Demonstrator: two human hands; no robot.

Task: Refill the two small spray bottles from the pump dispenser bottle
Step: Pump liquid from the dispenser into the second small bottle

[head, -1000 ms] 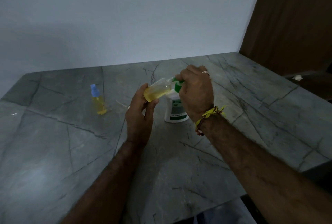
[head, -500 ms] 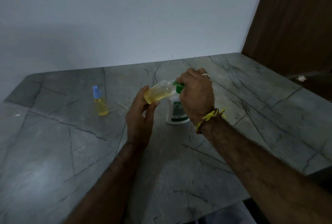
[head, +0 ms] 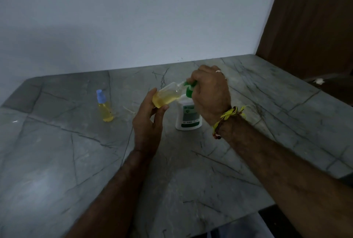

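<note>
My left hand (head: 148, 123) holds a small clear spray bottle (head: 166, 96) by its base, tilted on its side and partly full of yellow liquid. Its open neck meets the green nozzle of the white pump dispenser bottle (head: 188, 115), which stands on the grey stone table (head: 57, 161). My right hand (head: 210, 94) is curled over the green pump head, hiding most of it. A second small spray bottle (head: 105, 107) with a blue cap and yellow liquid stands upright to the left, apart from both hands.
A white wall runs along the table's far edge. A brown wooden panel (head: 309, 18) rises at the back right. The table's near edge drops off at the lower right.
Both hands stay on the tilted bottle and the pump head. The scene shifts only slightly with the camera.
</note>
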